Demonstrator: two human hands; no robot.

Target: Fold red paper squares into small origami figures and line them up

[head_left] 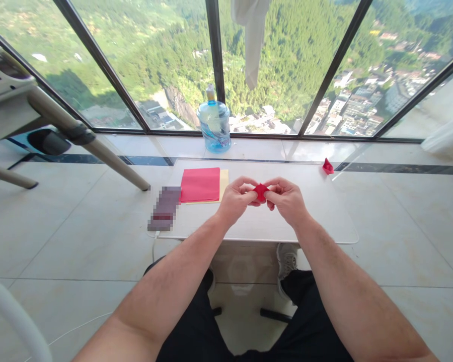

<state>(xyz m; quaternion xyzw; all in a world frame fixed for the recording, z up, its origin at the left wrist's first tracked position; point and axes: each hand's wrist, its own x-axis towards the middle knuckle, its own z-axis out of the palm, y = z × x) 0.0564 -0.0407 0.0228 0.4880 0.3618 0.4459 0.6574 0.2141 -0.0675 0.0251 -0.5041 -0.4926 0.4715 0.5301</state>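
**Over the tabletop: pinching a small red paper fold**

Above the middle of the white tabletop (317, 211), your two hands meet around a small folded piece of red paper (260, 191), held up off the surface. Your left hand (238, 198) pinches its left side between thumb and fingertips, and your right hand (287, 199) pinches the right side the same way; both are closed on the paper, not spread.

To work this fold well, I'd judge it best to keep the piece low and close to the tabletop, so that you can press a crease flat against it if the paper springs back. Hold one side firm while the other does the shaping, and pull gently: paper this small probably tears at the corners.

To the left of your hands lies a stack of red paper (200, 184) with a pale sheet under it, and beside that a phone (165, 207). A finished red fold (327, 166) sits at the far right edge. A water jug (214, 125) stands by the window.
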